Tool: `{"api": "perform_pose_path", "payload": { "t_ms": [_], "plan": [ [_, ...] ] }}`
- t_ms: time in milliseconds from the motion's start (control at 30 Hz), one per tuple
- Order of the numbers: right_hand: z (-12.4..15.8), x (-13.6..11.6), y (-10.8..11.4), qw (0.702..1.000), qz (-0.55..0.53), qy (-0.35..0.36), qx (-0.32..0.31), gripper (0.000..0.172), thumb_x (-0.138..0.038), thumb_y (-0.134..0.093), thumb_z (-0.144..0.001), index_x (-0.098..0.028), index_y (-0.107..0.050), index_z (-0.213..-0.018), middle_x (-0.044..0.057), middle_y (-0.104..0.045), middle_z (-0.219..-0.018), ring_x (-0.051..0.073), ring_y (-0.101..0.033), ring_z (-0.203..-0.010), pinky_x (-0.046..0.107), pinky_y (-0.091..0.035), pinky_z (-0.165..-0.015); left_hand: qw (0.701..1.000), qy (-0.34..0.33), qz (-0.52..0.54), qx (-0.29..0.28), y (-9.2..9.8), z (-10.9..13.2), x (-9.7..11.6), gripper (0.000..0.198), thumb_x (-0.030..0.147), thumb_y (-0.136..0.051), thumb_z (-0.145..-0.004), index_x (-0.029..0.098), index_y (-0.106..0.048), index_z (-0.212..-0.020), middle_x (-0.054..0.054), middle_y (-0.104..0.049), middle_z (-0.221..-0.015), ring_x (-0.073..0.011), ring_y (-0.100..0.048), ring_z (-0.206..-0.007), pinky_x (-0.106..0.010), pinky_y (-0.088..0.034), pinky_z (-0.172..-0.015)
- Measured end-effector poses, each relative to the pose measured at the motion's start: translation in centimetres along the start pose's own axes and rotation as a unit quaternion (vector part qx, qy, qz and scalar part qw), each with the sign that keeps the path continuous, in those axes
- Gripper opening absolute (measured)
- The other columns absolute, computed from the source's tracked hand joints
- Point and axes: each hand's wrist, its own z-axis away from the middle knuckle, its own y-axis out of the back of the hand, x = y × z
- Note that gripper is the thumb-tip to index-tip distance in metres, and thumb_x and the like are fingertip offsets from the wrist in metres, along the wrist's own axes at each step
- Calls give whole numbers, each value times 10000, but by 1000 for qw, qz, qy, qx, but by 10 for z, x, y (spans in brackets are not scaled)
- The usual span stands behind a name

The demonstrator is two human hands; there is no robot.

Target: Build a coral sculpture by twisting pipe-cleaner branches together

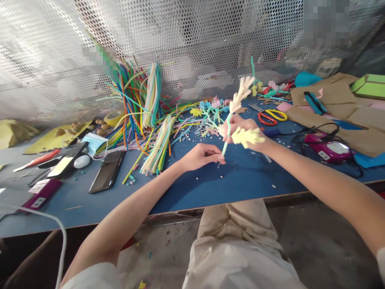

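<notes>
Your right grip (240, 123) is clamped on the fuzzy sprig (228, 125) midway along its mint-green stem, with the cream leaf (240, 96) rising above your fingers and the pale yellow leaf (248, 137) spreading in front of them. Your left grip (203, 156) pinches the stem's lower end, just below the right, over the table (186, 192). Beyond lie small fuzzy flowers (215, 103), with scissors (264, 111) to their right and a bundle of pipe cleaners (159, 144) to their left.
</notes>
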Motion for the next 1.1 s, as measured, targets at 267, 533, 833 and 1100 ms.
{"api": "perform_pose_path", "payload": {
  "t_ms": [267,533,833,1100],
  "plan": [
    [4,-18,-12,969,182,84,146,364,-523,-711,-963,-239,-698,-736,13,-752,-798,219,-647,-870,430,-415,-939,872,-60,-419,247,2,3,-6,212,425,-679,-1003,266,-816,-1029,-19,-810,-915,-169,-736,-791,-263,-478,-694],
    [2,-20,-17,965,166,7,201,402,-514,-790,-904,-228,-744,-625,33,-729,-672,198,-682,-694,387,-530,-778,840,-31,-471,268,1,3,-1,299,461,-578,-1060,277,-807,-1115,-41,-804,-932,-192,-746,-846,-278,-499,-732],
    [-3,-4,2,989,-115,-79,43,309,-503,-765,-934,-209,-830,-1005,19,-757,-721,125,-623,-625,275,-492,-605,969,-47,-202,134,5,3,4,315,419,-561,-1060,228,-811,-1036,-22,-830,-1051,-173,-750,-933,-268,-533,-851],
    [-3,5,4,974,-192,-98,-65,329,-559,-860,-820,-231,-831,-827,14,-714,-774,125,-607,-692,289,-487,-660,1000,-14,7,-21,-1,3,11,424,549,-676,-988,154,-830,-969,-98,-829,-973,-138,-668,-775,-244,-499,-719]
  ]
}}
